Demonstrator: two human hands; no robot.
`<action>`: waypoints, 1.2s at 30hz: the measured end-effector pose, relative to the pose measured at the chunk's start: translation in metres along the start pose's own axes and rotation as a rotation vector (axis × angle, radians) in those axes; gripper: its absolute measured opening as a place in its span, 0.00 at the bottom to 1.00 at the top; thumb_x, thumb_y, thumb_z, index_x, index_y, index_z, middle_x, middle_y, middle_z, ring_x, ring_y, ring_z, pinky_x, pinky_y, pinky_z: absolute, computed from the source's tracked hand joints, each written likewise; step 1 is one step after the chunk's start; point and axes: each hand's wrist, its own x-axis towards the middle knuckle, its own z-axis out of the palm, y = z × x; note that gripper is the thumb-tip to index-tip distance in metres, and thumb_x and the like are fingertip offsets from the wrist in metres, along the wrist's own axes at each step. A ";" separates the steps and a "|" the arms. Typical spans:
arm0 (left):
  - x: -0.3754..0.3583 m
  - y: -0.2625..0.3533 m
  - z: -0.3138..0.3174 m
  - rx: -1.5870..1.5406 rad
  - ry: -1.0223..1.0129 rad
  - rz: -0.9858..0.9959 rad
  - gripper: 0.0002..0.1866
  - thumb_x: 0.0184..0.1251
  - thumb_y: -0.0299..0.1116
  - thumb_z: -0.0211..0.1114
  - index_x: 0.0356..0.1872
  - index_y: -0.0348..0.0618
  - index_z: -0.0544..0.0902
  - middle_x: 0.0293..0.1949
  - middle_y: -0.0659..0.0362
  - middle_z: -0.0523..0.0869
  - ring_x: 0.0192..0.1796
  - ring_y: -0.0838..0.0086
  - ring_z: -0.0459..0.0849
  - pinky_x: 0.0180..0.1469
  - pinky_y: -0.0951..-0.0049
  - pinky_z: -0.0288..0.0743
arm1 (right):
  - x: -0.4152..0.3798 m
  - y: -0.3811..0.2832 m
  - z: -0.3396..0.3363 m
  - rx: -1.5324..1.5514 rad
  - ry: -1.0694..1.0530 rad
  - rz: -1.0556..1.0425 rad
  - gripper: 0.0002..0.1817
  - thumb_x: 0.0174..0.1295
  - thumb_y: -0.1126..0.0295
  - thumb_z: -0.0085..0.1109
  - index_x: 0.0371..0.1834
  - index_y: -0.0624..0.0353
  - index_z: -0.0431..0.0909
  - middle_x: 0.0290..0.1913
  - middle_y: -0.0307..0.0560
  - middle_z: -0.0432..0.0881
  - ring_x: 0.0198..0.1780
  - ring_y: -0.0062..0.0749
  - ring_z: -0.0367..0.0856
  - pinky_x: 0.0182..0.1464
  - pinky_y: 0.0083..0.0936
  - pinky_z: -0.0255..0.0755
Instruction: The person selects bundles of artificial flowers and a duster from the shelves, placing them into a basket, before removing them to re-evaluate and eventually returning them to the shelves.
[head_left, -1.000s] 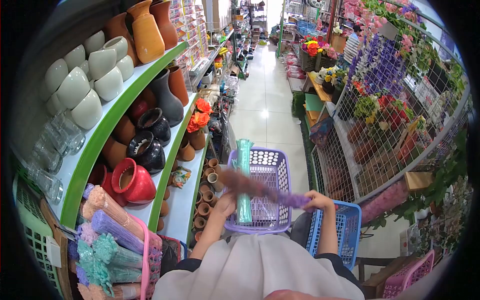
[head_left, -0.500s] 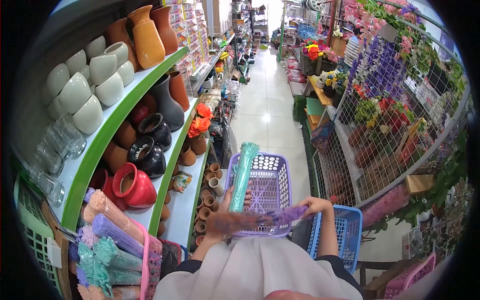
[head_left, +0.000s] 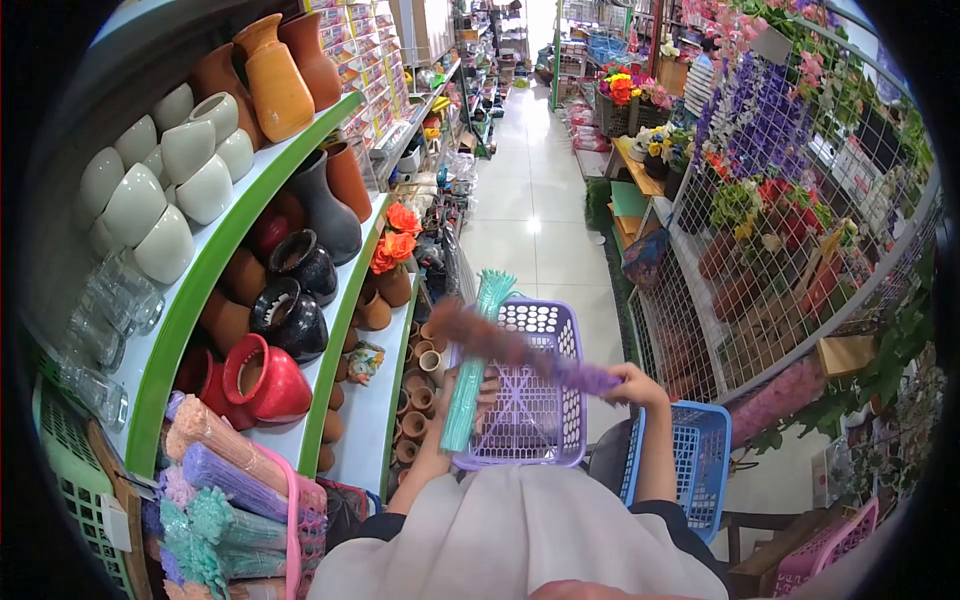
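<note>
My left hand (head_left: 446,398) is wrapped around a teal bundle of thin strands (head_left: 463,415) with a frayed top, glossy as if in clear wrap. It stands tilted over the left side of a purple plastic basket (head_left: 578,400). My right hand (head_left: 640,388) grips the purple end of a long, fluffy duster (head_left: 530,357), brown toward its far end and blurred by motion. The duster slants up to the left across the basket, and its far end crosses in front of the bundle. Through the basket's open top its latticed bottom shows.
A blue basket (head_left: 708,440) stands beside my right arm. At lower left, a pink basket (head_left: 293,520) holds several similar bundles. Shelves of vases, including a red pot (head_left: 267,378), line the left. A wire rack (head_left: 800,320) with artificial flowers lines the right; a tiled aisle (head_left: 530,200) runs ahead.
The duster's far end has swung upward, from near my left wrist to across the teal bundle. The bundle's lower end now shows below my left hand.
</note>
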 end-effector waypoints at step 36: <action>-0.092 -0.030 0.002 0.623 0.419 0.254 0.31 0.66 0.52 0.51 0.54 0.28 0.69 0.36 0.51 0.78 0.36 0.68 0.79 0.40 0.70 0.77 | 0.013 0.121 0.139 -0.743 0.469 0.162 0.29 0.44 0.75 0.57 0.56 0.52 0.74 0.58 0.58 0.61 0.59 0.55 0.61 0.57 0.46 0.65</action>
